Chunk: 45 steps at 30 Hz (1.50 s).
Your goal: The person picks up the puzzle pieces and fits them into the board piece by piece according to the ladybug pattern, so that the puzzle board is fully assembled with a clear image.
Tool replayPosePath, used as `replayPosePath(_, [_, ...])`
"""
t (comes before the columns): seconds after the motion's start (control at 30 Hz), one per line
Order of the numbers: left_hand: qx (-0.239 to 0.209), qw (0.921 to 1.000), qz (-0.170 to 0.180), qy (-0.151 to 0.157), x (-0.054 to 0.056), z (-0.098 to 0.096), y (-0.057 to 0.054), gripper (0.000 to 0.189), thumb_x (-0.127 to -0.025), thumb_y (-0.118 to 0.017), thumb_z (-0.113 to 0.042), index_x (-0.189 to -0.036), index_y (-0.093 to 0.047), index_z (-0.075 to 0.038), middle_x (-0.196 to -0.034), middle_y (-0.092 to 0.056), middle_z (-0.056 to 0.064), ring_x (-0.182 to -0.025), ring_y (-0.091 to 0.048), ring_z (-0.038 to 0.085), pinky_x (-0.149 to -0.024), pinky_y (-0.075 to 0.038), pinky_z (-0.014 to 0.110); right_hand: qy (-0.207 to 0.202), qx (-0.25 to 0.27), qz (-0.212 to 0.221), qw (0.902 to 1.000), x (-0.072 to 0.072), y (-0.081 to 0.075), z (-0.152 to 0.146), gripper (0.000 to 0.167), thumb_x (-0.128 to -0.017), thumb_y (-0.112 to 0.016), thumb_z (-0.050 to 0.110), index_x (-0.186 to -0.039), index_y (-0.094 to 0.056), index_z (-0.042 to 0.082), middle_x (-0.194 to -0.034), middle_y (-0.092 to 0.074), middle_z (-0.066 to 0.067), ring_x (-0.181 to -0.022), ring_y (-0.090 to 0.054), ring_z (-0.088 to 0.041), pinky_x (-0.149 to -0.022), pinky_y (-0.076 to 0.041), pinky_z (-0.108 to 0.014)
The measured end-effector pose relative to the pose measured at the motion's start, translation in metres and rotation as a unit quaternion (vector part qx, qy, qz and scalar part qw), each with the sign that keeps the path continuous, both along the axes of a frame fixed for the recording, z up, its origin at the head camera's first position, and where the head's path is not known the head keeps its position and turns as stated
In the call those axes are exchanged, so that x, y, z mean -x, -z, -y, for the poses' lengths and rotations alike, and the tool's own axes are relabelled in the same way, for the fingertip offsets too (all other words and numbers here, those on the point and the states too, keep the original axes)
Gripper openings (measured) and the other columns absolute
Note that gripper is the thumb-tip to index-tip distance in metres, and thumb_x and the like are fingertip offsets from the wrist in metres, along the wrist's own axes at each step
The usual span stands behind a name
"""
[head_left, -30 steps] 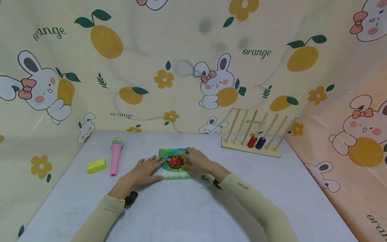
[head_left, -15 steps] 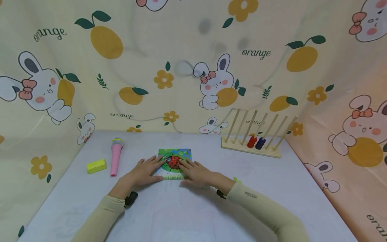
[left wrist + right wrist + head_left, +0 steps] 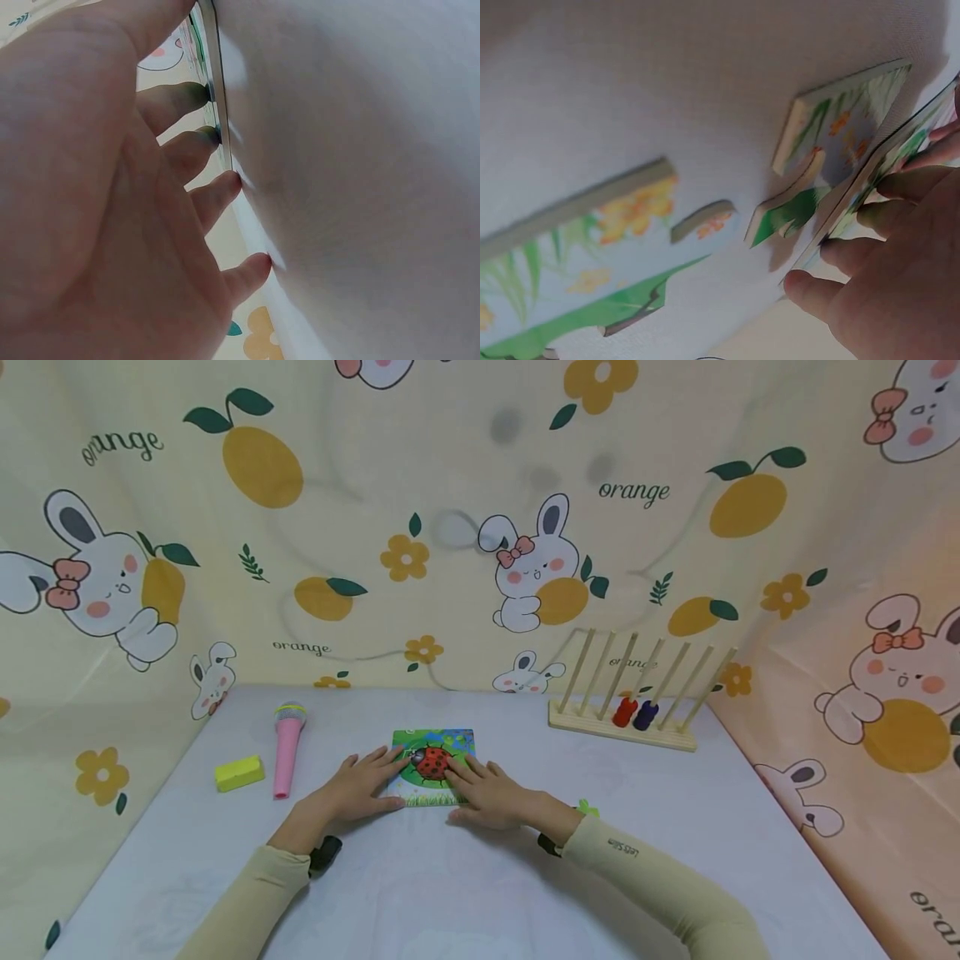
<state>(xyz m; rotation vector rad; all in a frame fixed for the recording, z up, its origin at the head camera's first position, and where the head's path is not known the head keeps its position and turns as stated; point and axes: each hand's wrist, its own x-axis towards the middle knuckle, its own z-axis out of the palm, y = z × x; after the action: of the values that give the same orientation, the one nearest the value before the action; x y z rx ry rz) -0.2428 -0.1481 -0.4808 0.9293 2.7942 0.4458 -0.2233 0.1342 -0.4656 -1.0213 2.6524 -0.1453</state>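
A ladybug jigsaw puzzle (image 3: pixel 433 763) with a green and blue background lies flat at the middle of the table. My left hand (image 3: pixel 363 787) rests at its left edge, fingers spread, with fingertips on the picture. From the right, my right hand (image 3: pixel 491 793) lays extended fingers over the ladybug's right side and covers the lower right corner. Two loose jigsaw pieces show in the right wrist view: a piece with grass and orange flowers (image 3: pixel 840 127) close to the puzzle, and a larger-looking piece (image 3: pixel 592 262) nearer the camera. In the head view, the right hand and forearm mostly hide them.
At the left, a pink toy microphone (image 3: pixel 287 752) lies near a yellow block (image 3: pixel 240 773). A wooden peg rack (image 3: pixel 622 727) at the back right carries a red bear (image 3: pixel 625 712) and a purple bear (image 3: pixel 647 716). A bit of green (image 3: pixel 587 808) shows behind the right forearm.
My right hand has come down from the puzzle's upper right edge, its fingers straightening onto the picture. It now covers the loose piece seen below it earlier. My left hand stays put.
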Motion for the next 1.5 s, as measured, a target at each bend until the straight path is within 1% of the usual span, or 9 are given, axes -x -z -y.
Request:
replayPosePath(0.3, [-0.001,1.0,-0.003,0.003,-0.001,0.0,0.0,0.076,-0.095,-0.061,-0.052,-0.155,-0.037,-0.012,-0.162,-0.027,0.014,-0.147,-0.023,0.041,-0.108,-0.019,0.073,0.004,0.003,0.012,0.9999,-0.001,-0.005,0.0,0.075,-0.103,-0.045,0.052,-0.159,-0.022,0.009,-0.167,-0.008,-0.007,-0.152,-0.006,-0.036,-0.116,-0.015,-0.063])
replayPosePath(0.47, [-0.001,1.0,0.001,0.003,0.0,0.0,-0.001,0.076,-0.095,-0.061,-0.052,-0.155,-0.037,-0.012,-0.162,-0.027,0.013,-0.148,-0.023,0.041,-0.109,-0.019,0.073,0.003,-0.001,0.005,1.0,0.001,-0.003,-0.001,0.075,-0.102,-0.045,0.054,-0.159,-0.023,0.01,-0.167,-0.01,-0.006,-0.152,-0.008,-0.035,-0.116,-0.015,-0.064])
replayPosePath(0.7, [0.002,1.0,-0.001,0.005,0.001,0.002,0.0,0.078,-0.095,-0.06,-0.054,-0.154,-0.037,-0.008,-0.162,-0.027,0.015,-0.147,-0.024,0.041,-0.108,-0.02,0.073,0.005,-0.002,0.014,0.9999,0.001,-0.002,-0.001,0.076,-0.102,-0.045,0.055,-0.16,-0.02,0.012,-0.167,-0.008,-0.004,-0.152,-0.006,-0.034,-0.116,-0.013,-0.065])
replayPosePath(0.87, [0.007,1.0,0.006,-0.001,-0.001,0.004,-0.003,0.08,-0.095,-0.061,-0.051,-0.155,-0.034,-0.005,-0.162,-0.026,0.014,-0.148,-0.022,0.039,-0.109,-0.019,0.072,0.001,0.062,0.078,0.995,0.009,-0.006,-0.012,0.078,-0.1,-0.054,0.049,-0.16,-0.02,0.012,-0.167,-0.01,-0.004,-0.152,-0.005,-0.033,-0.116,-0.011,-0.064])
replayPosePath(1.03, [0.011,0.9998,0.012,-0.007,0.0,0.004,-0.005,0.083,-0.094,-0.062,-0.05,-0.155,-0.032,-0.002,-0.163,-0.025,0.014,-0.149,-0.021,0.039,-0.11,-0.018,0.072,0.016,0.163,0.128,0.9781,0.019,-0.006,-0.031,0.078,-0.097,-0.066,0.033,-0.159,-0.024,0.008,-0.165,-0.019,-0.01,-0.152,-0.015,-0.028,-0.119,-0.017,-0.053])
replayPosePath(1.1, [0.013,0.9998,0.013,-0.01,0.0,0.004,-0.005,0.084,-0.094,-0.061,-0.051,-0.155,-0.031,-0.001,-0.163,-0.025,0.014,-0.149,-0.021,0.038,-0.111,-0.017,0.071,0.025,0.188,0.124,0.974,0.019,-0.008,-0.039,0.075,-0.095,-0.07,0.026,-0.156,-0.03,0.006,-0.16,-0.03,-0.014,-0.149,-0.024,-0.03,-0.118,-0.023,-0.051])
replayPosePath(1.23, [0.011,0.9997,0.016,-0.014,0.001,0.005,-0.002,0.085,-0.094,-0.061,-0.052,-0.156,-0.029,-0.001,-0.164,-0.023,0.014,-0.149,-0.02,0.037,-0.111,-0.017,0.071,0.045,0.198,0.087,0.9752,0.01,-0.013,-0.055,0.067,-0.088,-0.077,0.017,-0.146,-0.046,0.004,-0.137,-0.051,-0.014,-0.13,-0.048,-0.031,-0.107,-0.037,-0.054])
replayPosePath(1.33, [0.007,0.9997,0.02,-0.015,0.001,0.005,0.0,0.086,-0.094,-0.06,-0.052,-0.156,-0.028,-0.002,-0.164,-0.022,0.014,-0.15,-0.019,0.037,-0.112,-0.016,0.07,0.061,0.192,0.062,0.9775,-0.001,-0.015,-0.063,0.065,-0.083,-0.082,0.011,-0.14,-0.051,0.002,-0.122,-0.056,-0.013,-0.116,-0.054,-0.03,-0.097,-0.041,-0.053])
replayPosePath(1.5, [0.006,0.9997,0.018,-0.014,0.002,0.006,0.0,0.086,-0.093,-0.061,-0.051,-0.156,-0.029,-0.002,-0.164,-0.022,0.014,-0.149,-0.019,0.038,-0.111,-0.016,0.07,0.089,0.188,0.031,0.9777,-0.02,-0.014,-0.07,0.066,-0.079,-0.083,0.005,-0.137,-0.053,0.0,-0.112,-0.058,-0.012,-0.107,-0.055,-0.029,-0.091,-0.042,-0.051])
